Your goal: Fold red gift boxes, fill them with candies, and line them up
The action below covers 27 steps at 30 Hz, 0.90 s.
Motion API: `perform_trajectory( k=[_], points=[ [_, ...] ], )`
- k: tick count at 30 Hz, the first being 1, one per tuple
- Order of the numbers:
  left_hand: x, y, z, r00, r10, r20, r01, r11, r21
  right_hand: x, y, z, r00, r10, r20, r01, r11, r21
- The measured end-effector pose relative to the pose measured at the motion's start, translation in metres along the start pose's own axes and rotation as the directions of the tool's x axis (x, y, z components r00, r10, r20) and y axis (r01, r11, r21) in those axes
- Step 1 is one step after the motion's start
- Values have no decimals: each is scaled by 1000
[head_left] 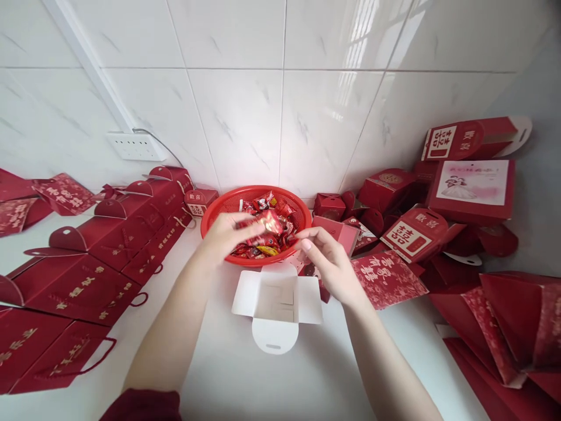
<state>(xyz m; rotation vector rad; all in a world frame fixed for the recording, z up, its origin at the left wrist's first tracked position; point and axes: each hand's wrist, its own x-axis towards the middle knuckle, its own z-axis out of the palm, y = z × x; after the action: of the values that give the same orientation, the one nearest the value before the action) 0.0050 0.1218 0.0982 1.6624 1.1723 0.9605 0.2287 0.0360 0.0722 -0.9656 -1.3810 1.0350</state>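
Observation:
My left hand (225, 237) reaches over a red plastic basket (213, 199) and is closed on a shiny red-and-gold wrapped candy packet (268, 223), slightly blurred. Beneath it, the basket holds many wrapped candies (265, 202), mostly red. At the basket's right rim is my right hand (326, 257), its thumb and forefinger bent but apart, with nothing visible between them. Below both hands an open box (275, 301) stands on the white table, its white flaps spread outward. The inside that shows is pale, and I see no candy in it.
Closed dark red gift boxes (109, 251) with cord handles line the left side. On the right lies a pile of red boxes (412, 234), some folded, some flat. A white tiled wall (245, 117) rises behind, with a power strip (135, 146) at left.

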Motion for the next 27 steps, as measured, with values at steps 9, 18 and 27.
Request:
perform_trajectory(
  k=[9,18,27],
  points=[
    [-38,-2,32,951,-24,307,65,990,-124,5,20,20,1000,15,26,-16,999,42],
    [-38,-6,27,970,18,244,21,987,-156,8,21,19,997,55,50,-57,997,51],
    [-37,-9,32,967,-79,243,106,989,-99,9,24,15,984,80,160,-74,996,-39]
  ],
)
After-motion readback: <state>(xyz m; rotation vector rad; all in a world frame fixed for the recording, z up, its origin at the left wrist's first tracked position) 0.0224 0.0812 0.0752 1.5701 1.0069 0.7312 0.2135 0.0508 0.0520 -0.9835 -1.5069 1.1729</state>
